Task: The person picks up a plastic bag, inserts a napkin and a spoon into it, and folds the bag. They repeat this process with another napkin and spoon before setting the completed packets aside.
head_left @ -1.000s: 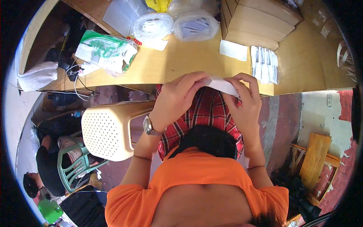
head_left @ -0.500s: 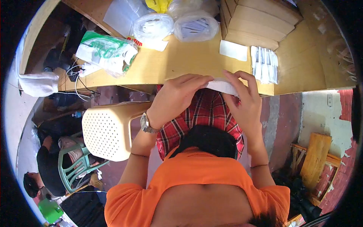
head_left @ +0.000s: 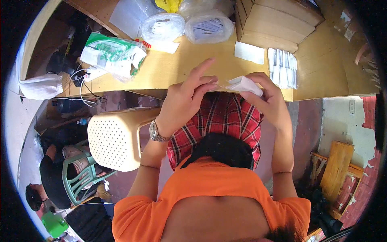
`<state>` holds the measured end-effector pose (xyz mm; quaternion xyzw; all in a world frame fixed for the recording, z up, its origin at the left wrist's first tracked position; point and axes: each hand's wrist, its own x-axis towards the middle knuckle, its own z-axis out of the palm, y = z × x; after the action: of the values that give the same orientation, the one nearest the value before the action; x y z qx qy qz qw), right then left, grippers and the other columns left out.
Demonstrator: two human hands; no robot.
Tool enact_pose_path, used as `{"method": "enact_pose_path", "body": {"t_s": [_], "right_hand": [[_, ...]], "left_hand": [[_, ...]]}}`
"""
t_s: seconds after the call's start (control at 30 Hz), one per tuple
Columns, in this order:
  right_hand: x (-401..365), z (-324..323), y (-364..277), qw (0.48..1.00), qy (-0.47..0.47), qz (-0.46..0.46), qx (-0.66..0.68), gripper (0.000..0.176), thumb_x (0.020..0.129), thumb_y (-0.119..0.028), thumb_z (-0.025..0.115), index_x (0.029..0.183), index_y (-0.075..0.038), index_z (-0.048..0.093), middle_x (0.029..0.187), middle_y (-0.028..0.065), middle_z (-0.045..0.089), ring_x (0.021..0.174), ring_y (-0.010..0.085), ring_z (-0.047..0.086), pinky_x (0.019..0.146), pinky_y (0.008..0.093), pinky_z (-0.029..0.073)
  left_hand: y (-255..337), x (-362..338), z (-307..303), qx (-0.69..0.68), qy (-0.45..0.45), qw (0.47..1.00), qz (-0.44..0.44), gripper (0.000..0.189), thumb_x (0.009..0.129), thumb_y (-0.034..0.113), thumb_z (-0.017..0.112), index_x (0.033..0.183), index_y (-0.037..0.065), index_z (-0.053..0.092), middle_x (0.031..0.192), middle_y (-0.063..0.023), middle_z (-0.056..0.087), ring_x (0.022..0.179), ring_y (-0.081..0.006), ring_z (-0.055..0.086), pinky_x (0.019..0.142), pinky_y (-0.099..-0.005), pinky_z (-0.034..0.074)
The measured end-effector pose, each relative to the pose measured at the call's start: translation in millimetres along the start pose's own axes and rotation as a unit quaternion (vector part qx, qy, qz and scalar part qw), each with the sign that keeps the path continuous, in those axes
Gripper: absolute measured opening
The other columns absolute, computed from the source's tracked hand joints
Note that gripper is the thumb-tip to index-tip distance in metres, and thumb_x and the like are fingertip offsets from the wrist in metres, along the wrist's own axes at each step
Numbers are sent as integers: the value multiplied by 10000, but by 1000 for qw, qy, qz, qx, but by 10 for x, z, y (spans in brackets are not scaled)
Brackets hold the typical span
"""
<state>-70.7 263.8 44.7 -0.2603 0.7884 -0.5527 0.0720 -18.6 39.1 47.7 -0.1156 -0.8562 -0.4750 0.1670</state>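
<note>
My right hand [head_left: 271,99] grips a small white folded piece of paper [head_left: 245,85] between thumb and fingers, at the table's front edge. To the left of that paper is my left hand [head_left: 186,94], its index finger raised and its thumb pinched toward the other fingertips. Between those fingertips and the paper something thin and brownish shows faintly; I cannot make out what it is. The hands are apart, above my lap in red plaid cloth.
On the table [head_left: 193,60] stand two round plastic tubs of white slips [head_left: 207,27]. A green-and-white plastic bag [head_left: 113,54], a white card [head_left: 249,53], a packet of white-wrapped items [head_left: 281,68] and cardboard boxes [head_left: 278,20] lie around. A beige stool [head_left: 113,141] stands left; a person sits beyond.
Both hands were at the white paper's ends; now only my right hand holds it, turned and tilted. My left hand has drawn away leftward, index finger lifted.
</note>
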Motion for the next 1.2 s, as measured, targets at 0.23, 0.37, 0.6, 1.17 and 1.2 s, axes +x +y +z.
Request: {"method": "enact_pose_path", "body": {"t_s": [0.23,0.37,0.6,1.17,1.2], "right_hand": [[299,-261,-56,973,-171,132,83,325,842,-118,670,1137,-14,581,1007,17,611,880,77,544,733,222,462],[483,-342,-143,959,-244,136,50,360,844,-164,676,1150,-8,570,980,29,611,814,64,542,661,216,471],[507,-280,-73,960,-244,129,37,339,846,-129,670,1145,-5,569,978,3,600,717,17,500,563,176,417],[430,-182,-132,983,-153,62,-79,331,827,-158,661,1121,-24,594,1027,89,608,926,162,566,732,307,491],[427,-179,-136,983,-149,61,-84,330,828,-160,661,1121,-24,594,1030,90,608,925,162,566,729,307,492]], "left_hand": [[41,14,-35,1,-39,999,-14,567,836,-2,599,1352,118,396,928,-96,695,857,-218,679,710,-300,531],[66,18,-40,6,-73,997,-12,580,860,12,560,1381,138,341,909,-118,682,834,-284,667,703,-362,533],[54,16,-52,-3,-67,997,-24,610,833,11,612,1378,128,364,917,-105,699,856,-232,686,705,-296,535],[34,9,-4,21,-31,999,-31,589,839,47,628,1367,133,381,874,-101,700,760,-232,690,645,-300,522],[32,11,0,24,-30,999,-32,586,840,50,628,1366,133,382,875,-102,700,760,-236,690,645,-302,523]]}}
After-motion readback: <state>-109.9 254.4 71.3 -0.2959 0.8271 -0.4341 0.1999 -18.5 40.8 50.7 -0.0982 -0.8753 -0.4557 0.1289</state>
